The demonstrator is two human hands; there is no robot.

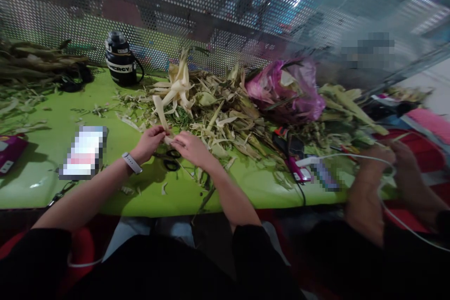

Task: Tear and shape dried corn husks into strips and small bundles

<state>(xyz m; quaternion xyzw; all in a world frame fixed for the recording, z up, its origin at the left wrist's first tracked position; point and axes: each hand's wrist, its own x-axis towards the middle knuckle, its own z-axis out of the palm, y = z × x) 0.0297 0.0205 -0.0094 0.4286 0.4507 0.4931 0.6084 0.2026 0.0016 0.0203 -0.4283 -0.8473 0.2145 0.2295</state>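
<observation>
Between my hands is a pale strip of corn husk (160, 110), its broad end sticking up and away from me. My left hand (153, 140) pinches it from the left, with a white watch band on that wrist. From the right, my right hand (190, 147) closes on the lower end of the same strip. Black-handled scissors (171, 165) lie on the green table just below my hands, their blades hidden. Beyond my hands spreads a heap of dry corn husks (235, 124), with a peeled-back pale husk bunch (181, 82) standing in it.
A black bottle (120, 63) stands at the back left, near a perforated metal screen (197, 4). A phone (84, 152) lies left of my arm. Right of the heap sit a pink plastic bag (286, 91) and another phone (323, 173). A co-worker's hands (381, 154) are at the far right.
</observation>
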